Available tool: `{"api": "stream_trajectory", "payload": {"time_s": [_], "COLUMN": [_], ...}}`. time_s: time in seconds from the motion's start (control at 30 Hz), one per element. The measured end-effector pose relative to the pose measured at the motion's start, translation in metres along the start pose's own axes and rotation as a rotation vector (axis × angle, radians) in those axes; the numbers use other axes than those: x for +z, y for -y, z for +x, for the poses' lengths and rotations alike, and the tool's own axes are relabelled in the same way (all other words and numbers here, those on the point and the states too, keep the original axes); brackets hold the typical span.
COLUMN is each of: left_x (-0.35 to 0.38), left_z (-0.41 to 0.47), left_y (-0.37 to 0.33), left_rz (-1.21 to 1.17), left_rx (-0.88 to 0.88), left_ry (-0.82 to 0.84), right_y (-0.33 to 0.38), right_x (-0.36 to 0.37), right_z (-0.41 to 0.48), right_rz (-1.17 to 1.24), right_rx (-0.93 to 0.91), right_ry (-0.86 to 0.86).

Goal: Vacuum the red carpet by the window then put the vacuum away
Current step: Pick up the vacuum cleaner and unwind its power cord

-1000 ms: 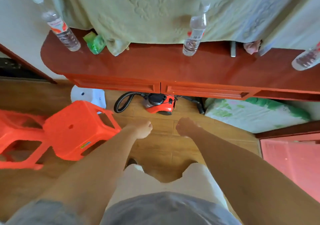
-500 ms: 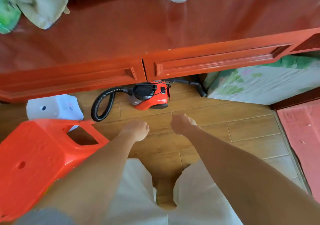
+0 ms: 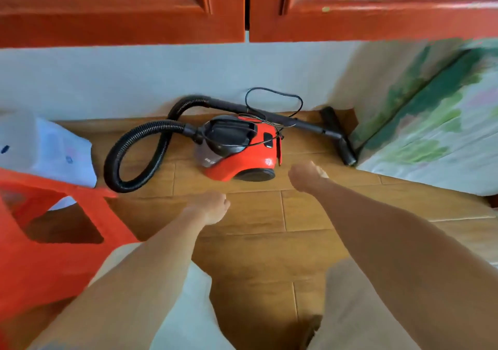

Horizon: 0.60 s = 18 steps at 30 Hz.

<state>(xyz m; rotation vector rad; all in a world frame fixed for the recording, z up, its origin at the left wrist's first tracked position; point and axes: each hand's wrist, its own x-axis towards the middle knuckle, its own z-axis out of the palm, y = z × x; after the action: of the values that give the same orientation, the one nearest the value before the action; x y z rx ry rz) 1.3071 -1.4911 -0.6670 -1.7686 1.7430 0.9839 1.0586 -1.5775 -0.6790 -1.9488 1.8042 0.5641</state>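
A small red and black vacuum cleaner sits on the wooden floor against the white wall, under the red desk. Its black ribbed hose loops out to the left. The black wand and floor nozzle lie behind it to the right, with a thin black cord looped above. My right hand is stretched out just in front of the vacuum's right end, fingers loosely curled, holding nothing. My left hand hangs lower and left of it, also holding nothing. The red carpet is out of view.
The red desk's drawer fronts overhang at the top. An orange plastic stool stands close at the left, a white bag behind it. A green-patterned white sack lies at the right, beside the nozzle.
My view has dropped below the desk edge and closer to the vacuum. Both hands have reached forward toward it; the right one is now nearly at its body.
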Motion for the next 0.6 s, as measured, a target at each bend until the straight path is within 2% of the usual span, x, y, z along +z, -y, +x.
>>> {"api": "stream_trajectory", "payload": {"time_s": [0.1,0.17,0.27,0.43,0.6], "left_x": [0.012,0.003,-0.012,-0.022,-0.034], "left_z": [0.022,0.031,0.03,0.026,0.032], "left_y": [0.013,0.014,0.015,0.023,0.03], "left_rz": [-0.086,-0.134,-0.187,-0.227,-0.234], "left_rx": [-0.02,-0.013,0.003,0.037,0.065], "left_ry": [0.09,0.003,-0.119,-0.176,-0.206], "right_y": [0.02,0.035,0.05,0.068,0.086], "right_x": [0.009,0.011,0.01,0.002,-0.008], "right_z": [0.021,0.03,0.038,0.055,0.071], "right_rz": [0.003,0.02,0.179,0.14,0.219], "right_rx": [-0.031,-0.06,-0.089,-0.123,-0.092], "right_ry": [-0.076,-0.133,-0.237,-0.265,-0.308]}}
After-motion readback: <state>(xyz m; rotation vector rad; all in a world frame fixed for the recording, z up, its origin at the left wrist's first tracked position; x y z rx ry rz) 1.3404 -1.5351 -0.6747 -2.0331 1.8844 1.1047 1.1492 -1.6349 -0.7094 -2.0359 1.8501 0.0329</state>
